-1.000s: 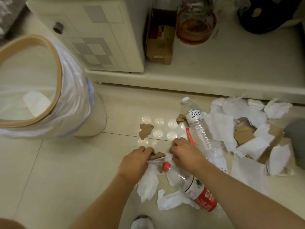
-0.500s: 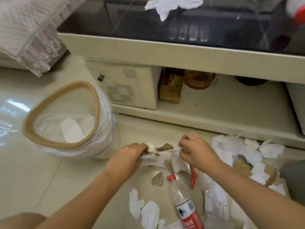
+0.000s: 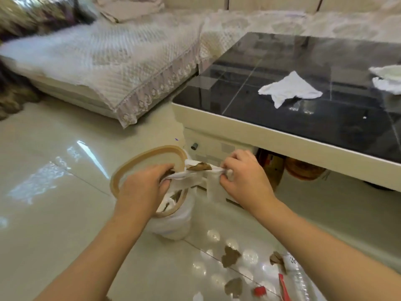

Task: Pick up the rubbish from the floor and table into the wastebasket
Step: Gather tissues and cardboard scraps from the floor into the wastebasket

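Observation:
A white tissue (image 3: 191, 175) is stretched between my two hands, with a brown cardboard scrap (image 3: 199, 166) lying on it. My left hand (image 3: 144, 187) grips its left end directly over the wastebasket (image 3: 138, 158), a round bin with a tan rim and a clear liner. My right hand (image 3: 245, 177) pinches the right end just right of the rim, and a strip of tissue hangs down from it. White paper lies inside the bin. More rubbish is on the floor: brown scraps (image 3: 230, 256), a red bottle cap (image 3: 260, 291) and a clear bottle (image 3: 298, 276).
A low table with a black glass top (image 3: 293, 118) stands right of the bin, with crumpled white tissues (image 3: 289, 89) on it and a shelf below holding a box (image 3: 273, 168). A sofa with a lace cover (image 3: 104, 68) lies behind. The floor is glossy tile.
Both hands have lifted the tissue with the brown scrap off the floor and carried it left and up to the wastebasket. My view has swung upward, showing the table top and sofa.

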